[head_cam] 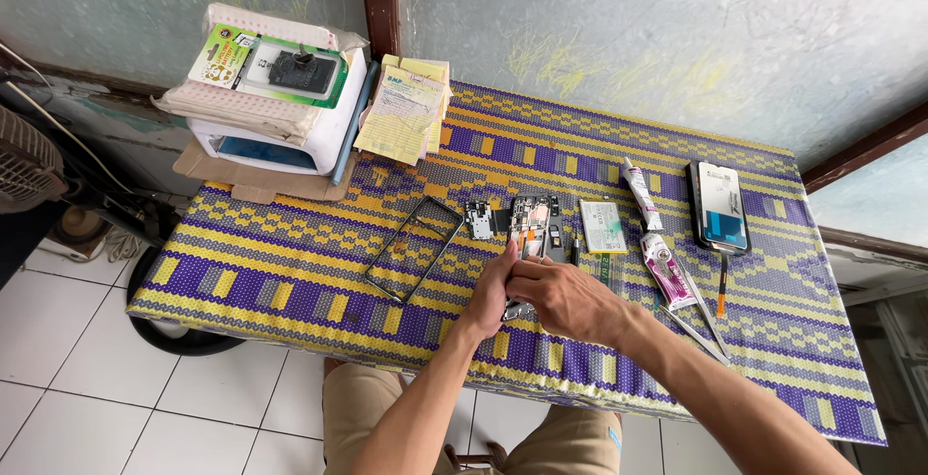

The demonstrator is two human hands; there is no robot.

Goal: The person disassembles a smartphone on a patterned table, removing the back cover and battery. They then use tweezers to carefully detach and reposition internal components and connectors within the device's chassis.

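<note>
An opened phone body [530,219] with its circuit boards showing lies in the middle of the table. My left hand [490,291] reaches to its near end, fingers touching it. My right hand [565,298] lies curled over the lower part of the phone, hiding what is under it. Whether either hand grips a small part I cannot tell. A black phone frame [414,248] lies to the left, and a small board piece [479,220] sits beside the phone body.
A patterned purple-and-yellow cloth [290,272] covers the table. Right of my hands lie a flat battery [603,226], two tubes [642,195], tweezers [698,316], a screwdriver [722,282] and a whole phone [719,207]. A white box [280,137] and yellow papers [406,108] sit at the back left.
</note>
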